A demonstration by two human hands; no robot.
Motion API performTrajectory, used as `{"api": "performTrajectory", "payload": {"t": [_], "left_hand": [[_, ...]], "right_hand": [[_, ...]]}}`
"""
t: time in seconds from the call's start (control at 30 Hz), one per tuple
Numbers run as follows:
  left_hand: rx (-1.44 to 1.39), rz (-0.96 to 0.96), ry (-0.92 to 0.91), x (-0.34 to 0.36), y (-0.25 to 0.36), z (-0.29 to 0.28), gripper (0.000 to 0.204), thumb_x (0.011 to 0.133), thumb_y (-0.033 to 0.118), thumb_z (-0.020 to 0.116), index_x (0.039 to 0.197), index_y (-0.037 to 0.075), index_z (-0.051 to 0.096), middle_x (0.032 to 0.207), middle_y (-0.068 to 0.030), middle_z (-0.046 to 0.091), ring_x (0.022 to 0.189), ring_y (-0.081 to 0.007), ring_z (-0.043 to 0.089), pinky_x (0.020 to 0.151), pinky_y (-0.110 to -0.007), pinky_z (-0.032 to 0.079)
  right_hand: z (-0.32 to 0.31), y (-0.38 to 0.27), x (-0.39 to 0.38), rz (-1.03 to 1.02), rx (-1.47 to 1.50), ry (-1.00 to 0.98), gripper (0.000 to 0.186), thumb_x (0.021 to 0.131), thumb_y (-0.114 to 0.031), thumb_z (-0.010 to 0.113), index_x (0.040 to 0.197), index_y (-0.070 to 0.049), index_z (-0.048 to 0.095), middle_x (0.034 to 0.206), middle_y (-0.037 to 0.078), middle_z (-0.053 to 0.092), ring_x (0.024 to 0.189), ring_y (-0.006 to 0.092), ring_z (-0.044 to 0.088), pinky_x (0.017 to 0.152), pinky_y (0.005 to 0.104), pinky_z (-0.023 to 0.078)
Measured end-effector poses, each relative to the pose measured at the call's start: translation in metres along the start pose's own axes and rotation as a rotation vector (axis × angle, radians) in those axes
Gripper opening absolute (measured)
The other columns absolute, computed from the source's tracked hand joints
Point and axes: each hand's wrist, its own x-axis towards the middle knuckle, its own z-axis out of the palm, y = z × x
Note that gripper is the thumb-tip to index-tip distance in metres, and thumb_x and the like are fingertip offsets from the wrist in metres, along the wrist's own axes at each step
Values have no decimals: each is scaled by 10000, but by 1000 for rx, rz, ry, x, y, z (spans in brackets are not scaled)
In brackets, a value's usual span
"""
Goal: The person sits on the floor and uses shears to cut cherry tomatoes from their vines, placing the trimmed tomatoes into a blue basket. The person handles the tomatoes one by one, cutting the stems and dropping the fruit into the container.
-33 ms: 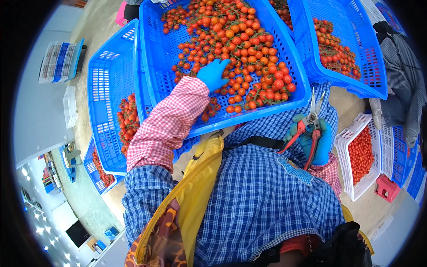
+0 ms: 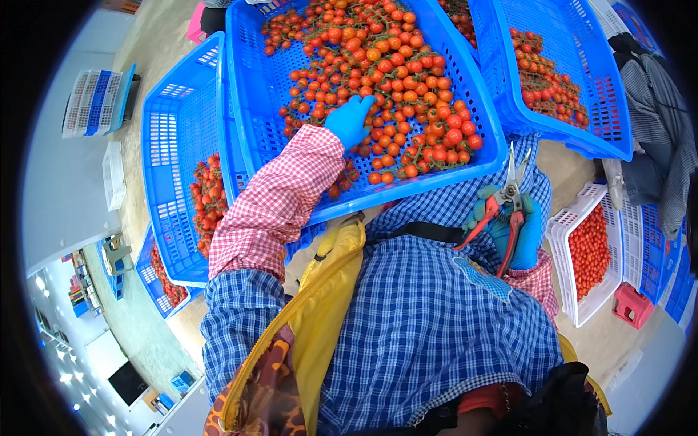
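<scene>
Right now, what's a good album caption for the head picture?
Left hand among tomatoes in a blue crate, right hand holding red-handled pruners.

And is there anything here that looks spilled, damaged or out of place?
Nothing clearly stands out. The tomatoes around the left hand lie inside the blue crate, and the right hand holds the shears, pointing forward. Small blemishes are hard to judge.

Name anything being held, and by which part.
The right grip holds the clippers by their red handles. The left grip is at the tomatoes; whether it holds any cannot be told.
</scene>
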Motion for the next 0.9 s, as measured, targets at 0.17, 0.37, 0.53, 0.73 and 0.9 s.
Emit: {"api": "performTrajectory", "payload": {"t": [0.17,0.37,0.53,0.73,0.9], "left_hand": [[355,-246,-51,5,-12,-22,423,706,186,673,1091,89,530,966,-168,596,893,-347,596,720,-439,500],[-170,614,6,3,55,25,458,667,201,720,1080,81,562,949,-125,570,895,-308,558,760,-416,462],[-450,317,-299,20,28,30,352,672,144,698,991,72,565,921,-58,584,886,-193,564,788,-322,466],[-348,56,-272,-10,-64,-24,219,681,130,652,882,66,592,854,-53,617,836,-166,597,749,-319,483],[301,-138,-107,-29,-79,-56,233,723,102,597,954,111,619,949,-113,623,850,-293,607,716,-385,494]], "right_hand": [[-6,-6,-1,-45,-19,24,631,886,-478,305,1106,79,504,875,192,587,761,319,574,754,456,473],[1,-2,1,-2,-39,24,632,885,-490,304,1095,68,514,851,183,583,764,316,569,740,458,473],[-4,-5,-6,-51,-29,75,638,885,-499,297,1102,62,512,847,170,583,763,309,565,748,456,469],[-15,-6,-3,-66,-22,107,631,899,-471,291,1109,83,508,855,180,591,758,310,591,732,455,493],[-12,-3,0,-58,-14,43,637,905,-472,295,1105,93,510,858,184,597,759,313,602,725,452,506]]}}
